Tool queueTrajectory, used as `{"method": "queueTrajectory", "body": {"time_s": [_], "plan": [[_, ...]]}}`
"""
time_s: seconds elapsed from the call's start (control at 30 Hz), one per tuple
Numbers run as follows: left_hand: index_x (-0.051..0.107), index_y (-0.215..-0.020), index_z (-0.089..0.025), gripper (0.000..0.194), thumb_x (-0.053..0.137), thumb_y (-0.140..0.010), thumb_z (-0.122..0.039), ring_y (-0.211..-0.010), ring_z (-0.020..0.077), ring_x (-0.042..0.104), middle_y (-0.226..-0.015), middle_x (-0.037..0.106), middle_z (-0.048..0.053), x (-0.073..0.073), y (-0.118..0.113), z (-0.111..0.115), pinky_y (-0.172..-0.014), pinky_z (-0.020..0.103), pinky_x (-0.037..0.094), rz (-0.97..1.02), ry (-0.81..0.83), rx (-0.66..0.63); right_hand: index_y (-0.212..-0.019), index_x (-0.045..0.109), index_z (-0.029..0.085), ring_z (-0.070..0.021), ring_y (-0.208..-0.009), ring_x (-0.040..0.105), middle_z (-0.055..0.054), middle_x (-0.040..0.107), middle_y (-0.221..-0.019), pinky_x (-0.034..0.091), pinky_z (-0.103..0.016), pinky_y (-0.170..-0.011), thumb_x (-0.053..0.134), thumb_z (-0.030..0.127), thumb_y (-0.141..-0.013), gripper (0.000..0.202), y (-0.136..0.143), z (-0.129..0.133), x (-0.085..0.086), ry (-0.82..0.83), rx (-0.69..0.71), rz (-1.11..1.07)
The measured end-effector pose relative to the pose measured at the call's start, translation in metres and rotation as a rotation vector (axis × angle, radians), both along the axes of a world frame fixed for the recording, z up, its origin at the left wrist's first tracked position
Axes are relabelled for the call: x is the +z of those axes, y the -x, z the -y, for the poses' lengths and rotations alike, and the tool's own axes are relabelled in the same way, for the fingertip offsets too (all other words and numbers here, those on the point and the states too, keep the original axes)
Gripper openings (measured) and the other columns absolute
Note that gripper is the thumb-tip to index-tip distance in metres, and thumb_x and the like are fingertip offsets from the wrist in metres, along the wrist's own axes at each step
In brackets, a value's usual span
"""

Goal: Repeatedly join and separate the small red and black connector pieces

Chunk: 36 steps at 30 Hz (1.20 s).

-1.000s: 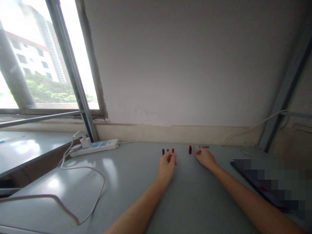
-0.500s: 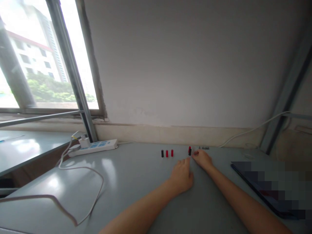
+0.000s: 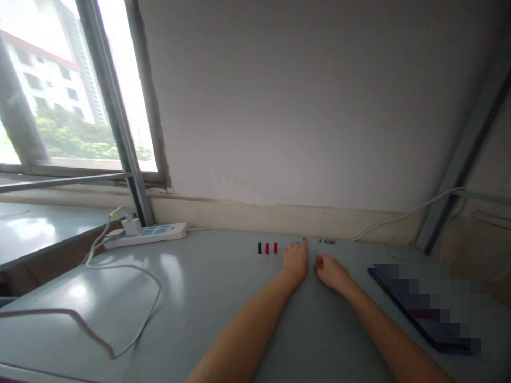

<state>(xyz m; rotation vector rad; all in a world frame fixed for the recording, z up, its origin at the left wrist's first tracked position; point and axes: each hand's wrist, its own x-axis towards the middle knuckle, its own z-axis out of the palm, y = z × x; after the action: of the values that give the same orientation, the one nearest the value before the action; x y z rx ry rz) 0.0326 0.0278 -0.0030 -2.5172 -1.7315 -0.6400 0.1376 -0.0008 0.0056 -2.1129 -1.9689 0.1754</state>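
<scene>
My left hand (image 3: 296, 261) reaches forward over the desk, back up, fingers stretched out. Its index fingertip is at a small red cylinder (image 3: 304, 240), mostly hidden behind the finger; I cannot tell whether it touches. To its right, my right hand (image 3: 330, 271) is closed in a pinch on a thin clear piece (image 3: 316, 253), which is faint and hard to make out. Left of my hands stand a black cylinder (image 3: 259, 248), a red cylinder (image 3: 267, 248) and another red cylinder (image 3: 275, 247), upright in a row.
Several small dark pieces (image 3: 328, 242) lie near the wall. A white power strip (image 3: 151, 234) with plugs sits at the back left, its cable (image 3: 157, 298) looping over the desk. A dark flat tablet-like object (image 3: 419, 314) lies at the right.
My left hand has moved forward to the red cylinder and now hides the black one beside it. My right hand has drawn back slightly with the clear piece. The view has shifted slightly.
</scene>
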Motion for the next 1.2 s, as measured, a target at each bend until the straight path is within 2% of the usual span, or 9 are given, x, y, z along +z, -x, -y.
{"method": "queueTrajectory", "body": {"time_s": [0.1,0.2,0.3,0.43,0.57,0.7,1.0,1.2], "plan": [[0.052,-0.108,-0.012,0.037,0.028,-0.081,-0.006,-0.095,0.0231,0.053,-0.100,0.059,0.015,0.005,0.000,-0.003,-0.074,0.032,0.043,-0.003,-0.033,-0.007,-0.092,0.056,0.016,-0.0216,-0.090,0.059,-0.011,0.065,-0.090,0.037,-0.028,-0.064,0.037,0.018,-0.080,0.022,0.003,0.008,0.000,-0.029,-0.003,0.020],[0.056,-0.098,-0.012,0.029,0.033,-0.080,-0.008,-0.091,0.0236,0.056,-0.094,0.061,0.015,0.009,0.004,0.000,-0.073,0.032,0.042,0.072,-0.043,-0.026,-0.095,0.053,0.015,-0.0221,-0.090,0.059,-0.011,0.065,-0.092,0.035,-0.029,-0.065,0.034,0.019,-0.083,0.023,0.005,0.012,0.003,-0.048,0.001,0.042],[0.060,-0.090,-0.014,0.023,0.040,-0.079,-0.014,-0.085,0.0238,0.058,-0.088,0.064,0.013,0.009,0.015,0.009,-0.071,0.032,0.042,0.228,-0.028,-0.022,-0.095,0.051,0.015,-0.0214,-0.087,0.059,-0.011,0.065,-0.091,0.033,-0.028,-0.063,0.034,0.019,-0.084,0.021,0.006,0.014,0.006,-0.063,0.006,0.061],[0.063,-0.082,-0.019,0.016,0.049,-0.073,-0.017,-0.076,0.0194,0.058,-0.082,0.066,0.007,0.006,0.039,0.024,-0.069,0.030,0.041,0.472,-0.009,-0.050,-0.086,0.053,0.018,-0.0184,-0.078,0.060,-0.006,0.066,-0.082,0.031,-0.025,-0.059,0.041,0.024,-0.081,0.014,0.007,0.015,0.008,-0.129,0.051,0.052],[0.063,-0.077,-0.018,0.012,0.053,-0.070,-0.020,-0.063,0.0143,0.056,-0.076,0.065,0.005,0.003,0.062,0.031,-0.064,0.027,0.042,0.695,-0.018,-0.066,-0.078,0.055,0.019,-0.0149,-0.066,0.058,-0.003,0.064,-0.072,0.031,-0.023,-0.056,0.047,0.026,-0.078,0.011,0.011,0.017,0.007,-0.200,0.135,0.015],[0.061,-0.073,-0.016,0.009,0.056,-0.068,-0.021,-0.059,0.0120,0.055,-0.070,0.064,0.004,-0.001,0.074,0.032,-0.059,0.023,0.042,0.888,-0.037,-0.061,-0.076,0.056,0.019,-0.0129,-0.061,0.056,-0.002,0.063,-0.068,0.031,-0.022,-0.055,0.050,0.027,-0.077,0.010,0.017,0.020,0.006,-0.230,0.217,0.000],[0.061,-0.073,-0.014,0.010,0.055,-0.069,-0.021,-0.061,0.0122,0.057,-0.069,0.064,0.005,-0.003,0.073,0.031,-0.057,0.023,0.042,0.949,0.000,-0.111,-0.079,0.057,0.019,-0.0138,-0.062,0.056,-0.002,0.063,-0.068,0.030,-0.023,-0.055,0.051,0.027,-0.076,0.010,0.018,0.021,0.003,-0.224,0.234,0.064],[0.063,-0.075,-0.016,0.010,0.057,-0.069,-0.020,-0.064,0.0127,0.058,-0.073,0.065,0.004,0.001,0.073,0.033,-0.061,0.023,0.043,0.930,-0.009,-0.141,-0.082,0.057,0.019,-0.0164,-0.070,0.059,-0.004,0.065,-0.073,0.032,-0.025,-0.060,0.048,0.024,-0.079,0.011,0.019,0.025,0.009,-0.224,0.241,0.187]]}}
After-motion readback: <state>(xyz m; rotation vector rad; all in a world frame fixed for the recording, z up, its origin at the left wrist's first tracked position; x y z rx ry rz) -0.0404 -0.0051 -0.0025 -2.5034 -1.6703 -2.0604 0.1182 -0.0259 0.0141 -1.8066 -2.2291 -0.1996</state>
